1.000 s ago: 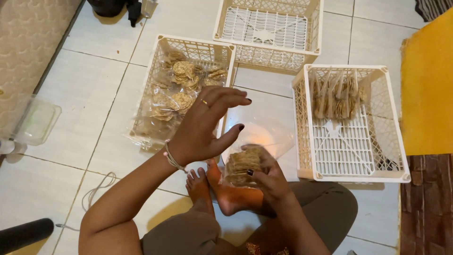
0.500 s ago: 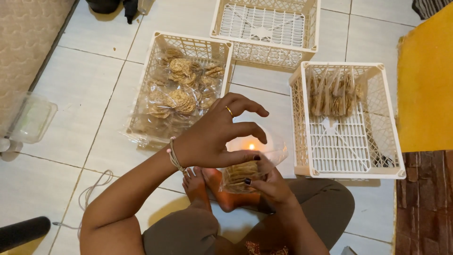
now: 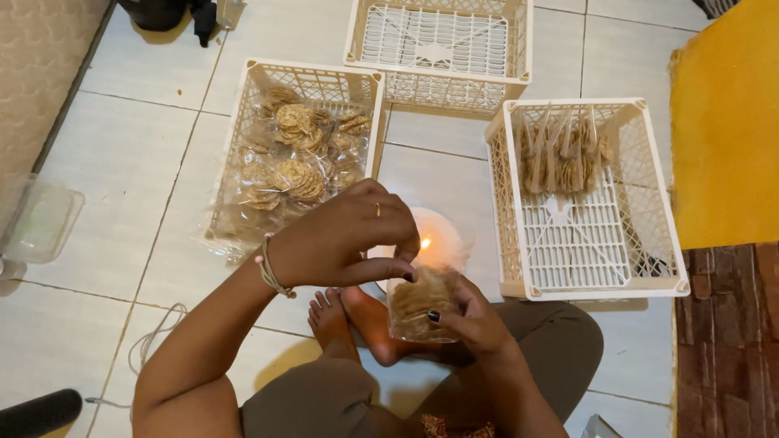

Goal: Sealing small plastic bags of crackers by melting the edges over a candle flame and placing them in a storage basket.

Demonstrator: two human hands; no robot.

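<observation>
We're mid-batch, as far as we can judge: the left crate (image 3: 296, 154) holds approx. a dozen loose bags of round crackers, so plenty is left, while the right crate (image 3: 580, 195) has only one row of bags stood upright along its far wall, so little is done. The top crate (image 3: 438, 49) has nothing in it. A clear tub (image 3: 40, 219) sits at the left edge; contents unclear. Our right hand (image 3: 466, 320) has its grip clamped on the bag (image 3: 418, 300), held over our feet, w/ its top near the candle (image 3: 423, 243). Our left hand (image 3: 345, 235) pinches thumb & fingers together at the bag's top.
</observation>
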